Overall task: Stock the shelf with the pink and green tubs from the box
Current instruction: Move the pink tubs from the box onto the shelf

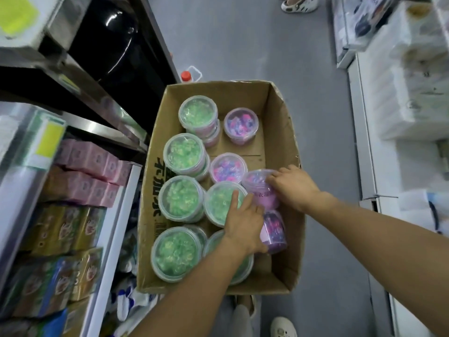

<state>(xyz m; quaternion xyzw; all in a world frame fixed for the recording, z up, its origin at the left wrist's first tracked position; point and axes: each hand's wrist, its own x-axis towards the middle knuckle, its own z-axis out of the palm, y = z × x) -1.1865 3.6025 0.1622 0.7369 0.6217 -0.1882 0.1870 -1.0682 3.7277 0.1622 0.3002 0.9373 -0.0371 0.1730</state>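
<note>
I'm judging us early: the box (279, 147) is holding most green tubs (181, 198) and pink tubs (240, 124), my right hand (295, 187) closing on a tilted pink tub (261, 190), left hand (243, 224) spread flat, holding nothing.

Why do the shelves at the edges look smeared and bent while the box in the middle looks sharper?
In the head view, the wide-angle lens bows the straight metal shelf edge on the left. The stacked white packages on the right are washed out and blurred. The brown cardboard box and the green lidded plastic tubs stay clearer. A glare streak crosses the glossy black object at top left.
</note>
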